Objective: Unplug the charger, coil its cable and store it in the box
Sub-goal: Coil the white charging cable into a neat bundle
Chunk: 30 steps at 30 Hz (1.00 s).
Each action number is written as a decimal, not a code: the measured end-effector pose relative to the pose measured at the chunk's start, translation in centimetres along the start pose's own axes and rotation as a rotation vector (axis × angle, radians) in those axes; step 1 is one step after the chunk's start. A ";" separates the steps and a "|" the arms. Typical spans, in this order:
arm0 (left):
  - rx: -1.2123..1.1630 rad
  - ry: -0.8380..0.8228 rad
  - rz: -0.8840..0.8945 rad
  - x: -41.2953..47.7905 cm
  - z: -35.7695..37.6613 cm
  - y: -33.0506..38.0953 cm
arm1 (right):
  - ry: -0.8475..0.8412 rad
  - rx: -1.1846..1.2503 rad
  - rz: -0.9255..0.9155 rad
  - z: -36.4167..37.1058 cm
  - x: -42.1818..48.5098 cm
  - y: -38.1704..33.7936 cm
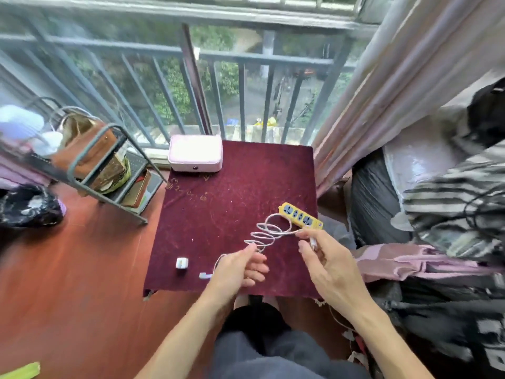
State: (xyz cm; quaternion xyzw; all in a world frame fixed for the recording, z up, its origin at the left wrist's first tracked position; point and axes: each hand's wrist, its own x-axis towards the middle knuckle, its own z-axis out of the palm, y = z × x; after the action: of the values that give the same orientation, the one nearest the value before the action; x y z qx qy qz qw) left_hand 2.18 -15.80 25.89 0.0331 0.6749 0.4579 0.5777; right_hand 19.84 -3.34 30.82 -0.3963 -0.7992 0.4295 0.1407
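A white charger cable [269, 231] stretches in loose loops above the maroon cloth of the small table [226, 203]. My left hand [240, 269] pinches the cable near its lower end, and the white plug [205, 275] dangles just left of that hand. My right hand [325, 258] grips the other end of the cable. The white charger block [181, 263] lies alone on the cloth near the front left. A closed pink box [195, 153] stands at the table's far left corner. The yellow power strip [300, 216] lies at the right edge.
A metal rack [90, 162] with a brown bag and books stands left of the table. A pink curtain [382, 86] hangs at the right above a pile of clothes and bags. Window bars run behind the table. The floor is red-brown wood.
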 end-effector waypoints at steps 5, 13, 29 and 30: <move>-0.238 -0.188 0.068 -5.1 6.0 5.8 | 0.077 0.154 -0.198 -1.3 -2.1 -4.9; -0.169 -0.326 0.291 -7.0 7.2 9.5 | 0.109 0.170 -0.140 0.2 -6.0 -5.8; -0.378 -0.352 0.296 -7.2 3.4 11.9 | -0.004 0.227 -0.080 -0.9 1.9 -5.7; -0.397 -0.385 0.289 -7.3 3.3 11.7 | -0.030 0.234 -0.117 -0.5 2.6 -6.0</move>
State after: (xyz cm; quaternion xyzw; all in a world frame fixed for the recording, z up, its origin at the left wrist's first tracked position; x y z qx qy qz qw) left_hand 1.63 -11.28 39.37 0.1012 0.4389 0.6433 0.6191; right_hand 15.35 -3.01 35.61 -0.3236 -0.7673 0.5167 0.1989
